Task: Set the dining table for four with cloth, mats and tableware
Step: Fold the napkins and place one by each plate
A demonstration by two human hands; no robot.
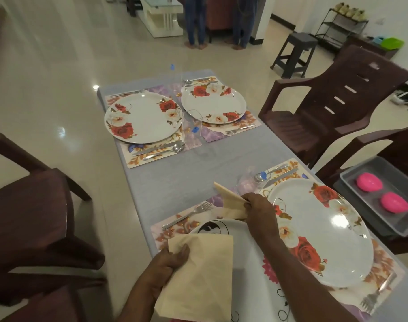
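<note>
A long table under a grey-blue cloth [179, 173] carries floral mats, each with a rose-patterned plate. My left hand [168, 263] grips a stack of beige napkins [203, 273] over the near plate [212, 225]. My right hand [258, 205] pinches a single folded beige napkin [230, 201] above the near mats, beside the big plate [323, 228]. Two more plates, the far left plate [143, 117] and the far right plate [213, 104], lie with cutlery beside them. A fork [189, 214] lies left of the near plate. A clear glass [193, 123] stands between the far plates.
Dark brown plastic chairs stand at the left [28, 219] and right [333, 108] of the table. A grey tray [351, 196] with two pink bowls sits on a chair at the right. A dark stool [296, 52] and two standing persons' legs [196, 24] are beyond.
</note>
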